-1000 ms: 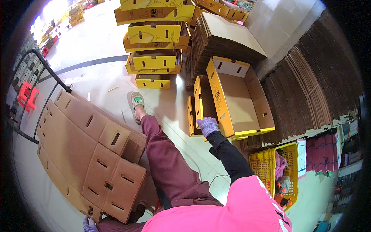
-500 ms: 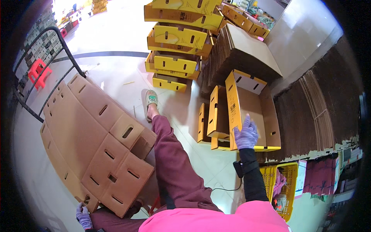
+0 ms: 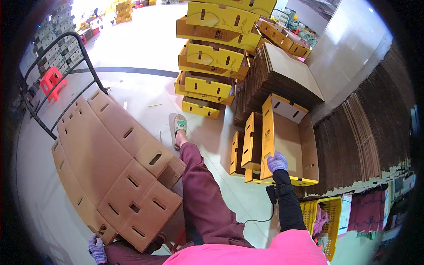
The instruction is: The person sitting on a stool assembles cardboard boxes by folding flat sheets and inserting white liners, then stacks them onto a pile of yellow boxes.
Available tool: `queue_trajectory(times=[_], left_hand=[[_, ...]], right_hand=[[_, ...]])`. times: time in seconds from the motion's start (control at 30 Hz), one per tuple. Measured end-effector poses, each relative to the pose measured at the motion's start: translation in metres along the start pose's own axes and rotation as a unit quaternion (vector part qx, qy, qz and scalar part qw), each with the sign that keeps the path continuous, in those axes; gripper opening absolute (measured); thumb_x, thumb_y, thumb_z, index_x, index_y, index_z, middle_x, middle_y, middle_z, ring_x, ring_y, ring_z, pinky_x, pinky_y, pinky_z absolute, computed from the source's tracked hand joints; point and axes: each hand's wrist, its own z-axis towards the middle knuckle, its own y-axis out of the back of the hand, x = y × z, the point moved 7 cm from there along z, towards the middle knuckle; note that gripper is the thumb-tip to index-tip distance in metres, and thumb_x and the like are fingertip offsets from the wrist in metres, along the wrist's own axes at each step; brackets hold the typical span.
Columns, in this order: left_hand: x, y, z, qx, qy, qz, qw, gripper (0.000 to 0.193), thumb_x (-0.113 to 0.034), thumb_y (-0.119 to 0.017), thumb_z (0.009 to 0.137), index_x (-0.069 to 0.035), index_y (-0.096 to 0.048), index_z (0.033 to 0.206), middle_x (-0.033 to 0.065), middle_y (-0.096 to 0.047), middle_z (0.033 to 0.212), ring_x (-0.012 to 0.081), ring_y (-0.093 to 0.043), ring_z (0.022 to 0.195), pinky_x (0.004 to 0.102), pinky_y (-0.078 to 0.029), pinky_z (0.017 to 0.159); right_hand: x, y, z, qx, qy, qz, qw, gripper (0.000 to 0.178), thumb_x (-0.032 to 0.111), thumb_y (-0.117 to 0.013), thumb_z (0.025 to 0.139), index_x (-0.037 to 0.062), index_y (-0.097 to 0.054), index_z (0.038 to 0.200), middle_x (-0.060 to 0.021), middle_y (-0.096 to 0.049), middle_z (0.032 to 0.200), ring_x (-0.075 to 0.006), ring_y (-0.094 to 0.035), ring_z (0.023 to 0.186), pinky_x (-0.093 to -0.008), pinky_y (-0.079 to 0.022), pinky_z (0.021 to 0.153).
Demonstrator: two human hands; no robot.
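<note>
My right hand [image 3: 277, 162], in a striped purple-grey knit glove, has its fingers curled over the near end of the left wall of a yellow open cardboard box [image 3: 297, 132]. The box has a brown inside, and other yellow boxes [image 3: 252, 141] stand against its left side. At the lower left, my gloved left hand [image 3: 96, 249] is at the near corner of a brown flat cardboard blank [image 3: 106, 154] with slots cut in it. Its fingers look bent against that corner, partly hidden. The blank lies on top of a pile.
Yellow boxes [image 3: 207, 88] stand stacked ahead. Flat cardboard piles [image 3: 289, 66] rise behind my box and along the right [image 3: 344, 141]. A black cart handle [image 3: 95, 75] and a red stool [image 3: 54, 84] are at the left. A yellow basket [image 3: 333, 207] stands beside my right arm.
My right hand has gone from spread fingers over the box wall to fingers curled round it, nearer to me. My left hand stays at the blank's corner. The whole view has shifted slightly.
</note>
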Motion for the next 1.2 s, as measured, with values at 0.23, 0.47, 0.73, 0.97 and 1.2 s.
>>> queue_trajectory(times=[0.23,0.47,0.73,0.97,1.2], left_hand=[[-0.019,-0.004,-0.003,-0.008,0.028,-0.047,0.998,0.035,-0.001,-0.059,0.085,0.001,-0.058,0.120,0.0109,-0.063,0.111,0.0193,-0.060,0.095,0.0320,-0.049,0.088],[-0.039,-0.004,-0.001,-0.001,0.056,-0.049,0.997,0.040,0.000,-0.059,0.085,0.001,-0.054,0.125,0.0112,-0.060,0.118,0.0186,-0.058,0.098,0.0310,-0.047,0.090],[-0.021,-0.005,0.006,-0.053,0.024,-0.172,0.983,0.055,0.001,-0.062,0.085,-0.003,-0.044,0.137,0.0142,-0.054,0.128,0.0205,-0.056,0.110,0.0320,-0.049,0.090],[-0.028,-0.016,0.030,-0.140,0.078,-0.058,0.985,0.060,-0.023,-0.067,0.086,0.003,-0.043,0.134,0.0226,-0.054,0.127,0.0311,-0.054,0.116,0.0366,-0.042,0.099],[-0.053,-0.023,0.046,-0.152,0.185,-0.007,0.971,0.076,-0.042,-0.064,0.087,0.007,-0.035,0.138,0.0277,-0.048,0.134,0.0385,-0.046,0.126,0.0381,-0.035,0.107]], right_hand=[[-0.012,0.004,0.000,0.008,-0.010,-0.007,1.000,0.029,0.026,-0.056,0.082,0.0036,-0.066,0.096,-0.0220,-0.067,0.093,-0.0393,-0.064,0.090,-0.0468,-0.051,0.079],[-0.010,0.006,-0.006,0.017,0.009,-0.031,0.999,0.031,0.028,-0.056,0.082,0.0048,-0.065,0.101,-0.0217,-0.067,0.098,-0.0387,-0.063,0.094,-0.0461,-0.051,0.083],[-0.049,-0.029,0.015,0.057,0.004,0.127,0.990,0.032,0.024,-0.054,0.086,0.0042,-0.064,0.109,-0.0209,-0.067,0.101,-0.0383,-0.063,0.098,-0.0444,-0.050,0.087],[0.123,0.040,-0.043,-0.268,0.329,0.024,0.905,0.035,0.017,-0.058,0.090,0.0027,-0.056,0.122,-0.0189,-0.063,0.111,-0.0345,-0.061,0.105,-0.0414,-0.049,0.090],[0.421,-0.103,-0.056,0.034,0.472,0.152,0.868,0.052,0.044,-0.053,0.090,0.0059,-0.051,0.126,-0.0221,-0.059,0.118,-0.0375,-0.057,0.108,-0.0461,-0.044,0.093]])
